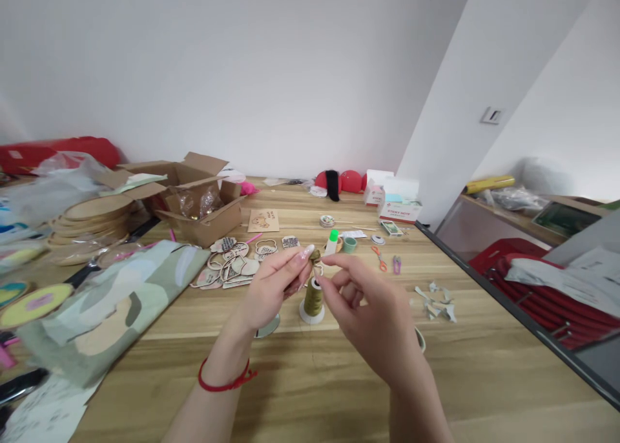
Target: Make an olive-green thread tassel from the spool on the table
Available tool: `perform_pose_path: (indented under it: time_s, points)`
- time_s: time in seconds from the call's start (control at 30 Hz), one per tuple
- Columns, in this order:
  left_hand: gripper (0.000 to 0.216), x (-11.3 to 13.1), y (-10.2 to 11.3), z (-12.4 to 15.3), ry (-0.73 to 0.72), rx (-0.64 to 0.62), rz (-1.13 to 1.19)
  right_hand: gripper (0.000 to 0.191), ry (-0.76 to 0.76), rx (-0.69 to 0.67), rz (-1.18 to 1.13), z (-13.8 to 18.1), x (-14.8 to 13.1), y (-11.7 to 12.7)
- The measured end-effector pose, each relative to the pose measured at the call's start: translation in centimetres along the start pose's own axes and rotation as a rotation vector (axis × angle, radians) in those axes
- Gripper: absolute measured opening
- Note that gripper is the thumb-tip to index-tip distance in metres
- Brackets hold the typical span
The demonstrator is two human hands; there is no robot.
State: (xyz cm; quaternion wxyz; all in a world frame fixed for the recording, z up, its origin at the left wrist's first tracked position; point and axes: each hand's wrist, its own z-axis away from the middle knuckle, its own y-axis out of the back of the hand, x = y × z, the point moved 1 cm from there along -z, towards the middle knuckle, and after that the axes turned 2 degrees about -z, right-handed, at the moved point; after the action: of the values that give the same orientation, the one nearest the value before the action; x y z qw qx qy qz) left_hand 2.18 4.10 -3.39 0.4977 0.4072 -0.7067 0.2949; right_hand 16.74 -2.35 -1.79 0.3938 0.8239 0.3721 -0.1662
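Above the middle of the table, my left hand (282, 276) pinches a small bunched olive-green piece (315, 256), apparently cloth or ribbon, between thumb and fingers. My right hand (365, 301) is closed beside it, with the index fingertip close against the piece and the thumb just below. Whatever lies between its fingertips is too fine to name. Directly under both hands an upright cone of olive thread (312, 301) stands on its white base. Behind it rises a glue stick with a green cap (332, 237). A round greenish disc (268, 327) is partly covered by my left wrist.
Wooden cut-outs (235, 265) are heaped to the left, beside folded patterned fabric (145, 294) and an open cardboard box (208, 214). Orange scissors (379, 258), purple snippers (397, 265) and fabric scraps (436, 301) lie right. Sticky-note boxes (400, 207) stand behind. The table's dark edge (504, 294) runs along the right.
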Motion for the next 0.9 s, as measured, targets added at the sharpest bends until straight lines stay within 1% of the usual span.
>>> perform_pose_path:
  time_s: [0.13, 0.37, 0.67, 0.8, 0.9]
  points:
    - [0.044, 0.06, -0.03, 0.04, 0.004, 0.012, 0.005, 0.013, -0.002, -0.012, 0.002, 0.05, -0.19, 0.07]
    - [0.044, 0.11, 0.02, 0.04, 0.023, 0.02, 0.0, 0.013, -0.035, -0.057, -0.069, 0.23, -0.55, 0.43]
    - [0.044, 0.03, 0.1, -0.01, 0.007, 0.014, -0.017, 0.014, 0.005, -0.04, -0.064, 0.49, -0.82, 0.69]
    - [0.044, -0.11, 0.17, -0.03, 0.009, 0.009, -0.013, 0.014, -0.055, -0.052, -0.139, 0.43, -0.83, 0.92]
    - [0.044, -0.18, 0.15, -0.07, 0.008, -0.002, -0.01, 0.013, -0.109, -0.014, -0.167, 0.22, -0.51, 0.85]
